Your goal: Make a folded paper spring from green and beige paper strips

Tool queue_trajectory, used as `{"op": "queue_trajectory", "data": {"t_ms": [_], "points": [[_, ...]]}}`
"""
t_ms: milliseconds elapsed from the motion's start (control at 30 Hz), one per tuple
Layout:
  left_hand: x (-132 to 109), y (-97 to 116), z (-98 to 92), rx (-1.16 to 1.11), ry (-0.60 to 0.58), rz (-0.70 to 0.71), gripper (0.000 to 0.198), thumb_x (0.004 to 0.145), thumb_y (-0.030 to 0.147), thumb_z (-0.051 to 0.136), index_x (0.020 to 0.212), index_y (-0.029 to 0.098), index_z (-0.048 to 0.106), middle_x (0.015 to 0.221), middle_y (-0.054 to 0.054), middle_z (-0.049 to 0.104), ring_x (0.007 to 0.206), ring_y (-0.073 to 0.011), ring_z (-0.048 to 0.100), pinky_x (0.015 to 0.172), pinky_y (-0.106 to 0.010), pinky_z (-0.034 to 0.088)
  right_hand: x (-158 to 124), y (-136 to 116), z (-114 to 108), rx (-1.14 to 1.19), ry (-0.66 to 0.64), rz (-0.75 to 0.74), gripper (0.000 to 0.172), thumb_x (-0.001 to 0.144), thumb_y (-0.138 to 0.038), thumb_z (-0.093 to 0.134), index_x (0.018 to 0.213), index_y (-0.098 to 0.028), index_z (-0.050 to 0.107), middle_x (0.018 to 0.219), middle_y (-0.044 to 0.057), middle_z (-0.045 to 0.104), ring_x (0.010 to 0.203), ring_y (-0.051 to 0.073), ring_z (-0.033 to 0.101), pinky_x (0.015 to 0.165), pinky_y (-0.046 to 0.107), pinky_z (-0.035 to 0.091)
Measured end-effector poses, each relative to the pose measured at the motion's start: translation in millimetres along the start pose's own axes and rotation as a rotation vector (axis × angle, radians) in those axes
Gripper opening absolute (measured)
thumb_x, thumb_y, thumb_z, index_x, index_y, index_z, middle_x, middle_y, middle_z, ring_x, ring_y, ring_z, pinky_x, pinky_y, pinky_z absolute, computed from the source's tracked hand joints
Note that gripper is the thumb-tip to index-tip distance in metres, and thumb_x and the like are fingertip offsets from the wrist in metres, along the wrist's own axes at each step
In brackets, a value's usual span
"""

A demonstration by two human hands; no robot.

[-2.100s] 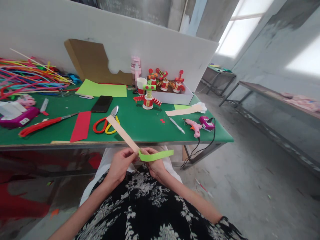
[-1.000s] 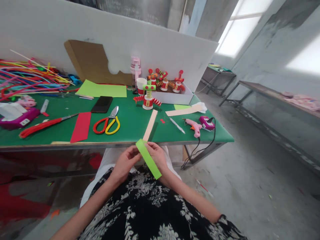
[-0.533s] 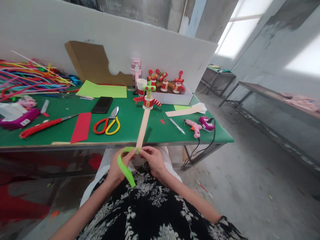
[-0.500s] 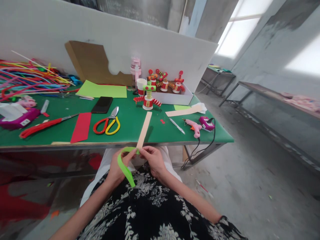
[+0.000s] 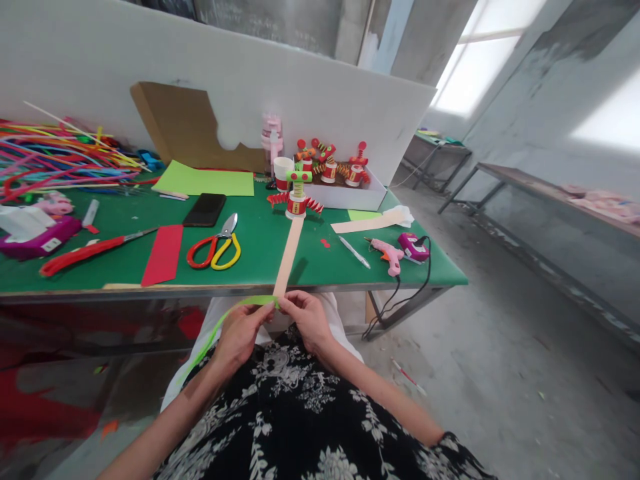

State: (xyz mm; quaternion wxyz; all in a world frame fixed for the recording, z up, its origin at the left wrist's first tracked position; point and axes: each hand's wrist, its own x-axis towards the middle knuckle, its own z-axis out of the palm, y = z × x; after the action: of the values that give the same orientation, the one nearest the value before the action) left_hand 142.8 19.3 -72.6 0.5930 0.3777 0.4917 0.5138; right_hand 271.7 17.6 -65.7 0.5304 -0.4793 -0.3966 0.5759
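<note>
- Through the head view, I have both hands low in front of the table [image 5: 260, 263], just off its front edge, fingertips nearly meeting.
- My left hand [image 5: 241, 332] pinches the green strip [image 5: 253, 301] beside its join with the peach strip [image 5: 289, 257].
- My right hand [image 5: 311, 323] pinches at that same join; I cannot tell how the two strips are fixed there.
- The green strip arcs over the back of my left hand and trails down past its outer side.
- The peach strip runs away from me, over the table's front edge; its far end reaches the foot of the cup figure [image 5: 296, 205], and I cannot tell whether they touch.
- Left of that strip, near the front edge, lie the scissors [image 5: 216, 247] and the red card [image 5: 163, 255], with the phone [image 5: 205, 210] farther back.
- To the right are the pen [image 5: 354, 251] and, toward the front right corner, the pink glue gun [image 5: 387, 256].
- Along the back edge, a white box [image 5: 370, 196] holds more figures [image 5: 329, 171].
</note>
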Motion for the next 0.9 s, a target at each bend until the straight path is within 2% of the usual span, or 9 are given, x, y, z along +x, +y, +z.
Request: {"op": "queue_trajectory", "data": {"t_ms": [100,200,333,500,633,767,900], "points": [[-0.9,0.1,-0.7,0.006,-0.017,-0.017,0.03,0.058,0.045,0.079,0.055,0.019,0.067,0.056,0.0,0.063,0.056,-0.0136,0.052,0.056,-0.025,0.042,0.9,1.1,-1.8,-0.088,0.003,-0.036,0.016,0.065,-0.036,0.072,0.069,-0.021,0.067,0.069,-0.002,0.067,0.063,0.013,0.055,0.064,0.026,0.044],[-2.2,1.9,0.8,0.003,-0.023,-0.013,0.032,0.06,0.047,0.081,0.063,0.017,0.07,0.057,0.0,0.063,0.055,-0.0129,0.051,0.055,-0.025,0.04,0.9,1.6,-3.5,-0.181,0.013,-0.07,0.014,0.069,-0.035,0.069,0.07,-0.021,0.067,0.07,-0.001,0.068,0.064,0.014,0.056,0.064,0.026,0.044],[-3.1,4.8,2.9,-0.044,0.023,0.02,0.033,0.052,0.043,0.087,0.066,0.017,0.07,0.058,0.003,0.063,0.056,-0.0111,0.05,0.055,-0.022,0.04,0.1,2.9,-3.7,-0.247,0.005,-0.091,0.013,0.07,-0.034,0.069,0.068,-0.022,0.066,0.069,-0.001,0.068,0.063,0.015,0.057,0.064,0.027,0.044],[-1.8,5.5,1.8,-0.092,0.052,0.013,0.033,0.046,0.039,0.089,0.061,0.017,0.069,0.055,0.002,0.064,0.057,-0.011,0.053,0.057,-0.022,0.042,-1.0,3.5,-2.4,-0.129,-0.044,-0.029,0.016,0.066,-0.036,0.072,0.07,-0.022,0.067,0.069,-0.002,0.068,0.063,0.014,0.056,0.065,0.026,0.044],[-1.2,6.3,2.7,-0.103,0.017,-0.022,0.039,0.044,0.044,0.089,0.065,0.015,0.072,0.058,-0.001,0.067,0.056,-0.0123,0.055,0.057,-0.025,0.044,-1.5,2.1,-2.3,-0.064,0.016,-0.014,0.017,0.065,-0.037,0.074,0.068,-0.021,0.067,0.067,-0.002,0.067,0.063,0.014,0.056,0.066,0.026,0.044],[-1.6,5.6,6.3,-0.107,-0.009,-0.031,0.044,0.05,0.052,0.085,0.069,0.015,0.071,0.063,-0.003,0.07,0.061,-0.0144,0.059,0.063,-0.028,0.049,-1.2,0.9,-1.3,0.026,0.071,0.029,0.02,0.063,-0.038,0.076,0.069,-0.021,0.068,0.064,-0.002,0.066,0.062,0.014,0.057,0.065,0.027,0.045],[-1.4,2.7,5.3,-0.06,-0.014,-0.02,0.041,0.052,0.051,0.085,0.064,0.015,0.069,0.06,-0.001,0.066,0.058,-0.0124,0.056,0.059,-0.025,0.045,-1.8,1.6,0.0,0.081,0.058,0.057,0.024,0.06,-0.041,0.08,0.069,-0.021,0.069,0.066,-0.001,0.068,0.063,0.014,0.058,0.066,0.027,0.047]]}}
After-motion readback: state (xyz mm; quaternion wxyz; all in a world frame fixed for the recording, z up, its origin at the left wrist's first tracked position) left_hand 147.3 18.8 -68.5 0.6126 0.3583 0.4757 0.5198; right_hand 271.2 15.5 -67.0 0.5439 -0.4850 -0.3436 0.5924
